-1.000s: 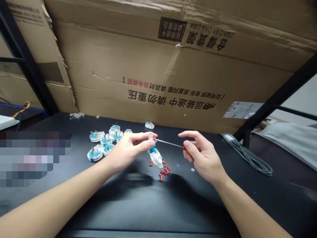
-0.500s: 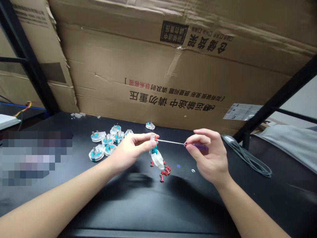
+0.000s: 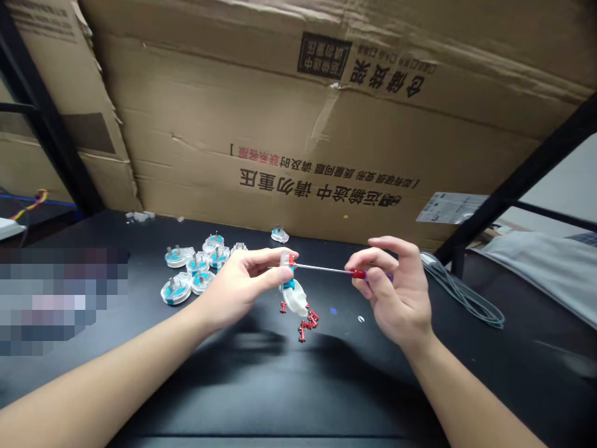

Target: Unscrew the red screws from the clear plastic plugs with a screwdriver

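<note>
My left hand (image 3: 236,283) pinches a clear, teal and white plug (image 3: 295,298) on edge above the table, with a red piece showing near the thumb. In my right hand (image 3: 398,295) is a screwdriver (image 3: 321,269) with a red and purple handle, held between thumb and fingers. Its thin metal shaft lies nearly level and its tip meets the plug beside my left thumb. Whether the tip sits in a screw is too small to tell. Below the plug, several small red parts with dark ends (image 3: 308,323) lie on the table.
Several clear plugs with teal faces and metal prongs (image 3: 176,289) lie together left of my hands. Another plug (image 3: 280,234) lies farther back. A cardboard sheet (image 3: 209,112) stands behind the black table (image 3: 224,398). A coiled grey cable (image 3: 466,298) is at the right.
The fingers of my right hand have shifted on the screwdriver handle, and more of its red collar shows. The plug stays in my left hand. The whole view has shifted slightly.
</note>
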`<state>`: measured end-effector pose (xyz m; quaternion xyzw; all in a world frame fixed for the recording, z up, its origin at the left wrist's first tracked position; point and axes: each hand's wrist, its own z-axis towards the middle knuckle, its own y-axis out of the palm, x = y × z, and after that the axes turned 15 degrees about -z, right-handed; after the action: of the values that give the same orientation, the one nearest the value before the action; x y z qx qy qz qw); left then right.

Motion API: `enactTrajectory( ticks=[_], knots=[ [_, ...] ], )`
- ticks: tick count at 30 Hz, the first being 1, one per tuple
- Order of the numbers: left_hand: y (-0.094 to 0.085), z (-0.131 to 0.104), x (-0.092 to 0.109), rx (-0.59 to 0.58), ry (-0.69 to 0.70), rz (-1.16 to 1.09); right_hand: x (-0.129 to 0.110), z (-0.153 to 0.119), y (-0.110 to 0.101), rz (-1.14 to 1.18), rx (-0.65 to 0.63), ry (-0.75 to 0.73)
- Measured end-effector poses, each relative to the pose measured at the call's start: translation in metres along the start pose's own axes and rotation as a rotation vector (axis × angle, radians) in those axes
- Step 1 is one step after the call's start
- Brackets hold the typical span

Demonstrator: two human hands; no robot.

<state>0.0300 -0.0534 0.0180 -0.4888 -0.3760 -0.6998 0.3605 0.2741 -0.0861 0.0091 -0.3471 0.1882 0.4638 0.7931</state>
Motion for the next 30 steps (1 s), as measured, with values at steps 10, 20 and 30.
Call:
enactTrajectory(
  ticks=[10,20,30],
  knots=[
    [0.0004,-0.0012,0.0058,-0.011,0.065,0.019,-0.0054,0.0043,-0.0071,-0.324,-0.124,-0.190],
    [0.0030,-0.0035,0.0068,-0.056,0.087,0.092,0.0002,0.0046,-0.0005,-0.452,-0.291,-0.224],
    [0.0070,-0.0057,0.0078,-0.061,0.090,0.069,-0.0054,0.0073,-0.0042,-0.449,-0.164,-0.147]
  ],
)
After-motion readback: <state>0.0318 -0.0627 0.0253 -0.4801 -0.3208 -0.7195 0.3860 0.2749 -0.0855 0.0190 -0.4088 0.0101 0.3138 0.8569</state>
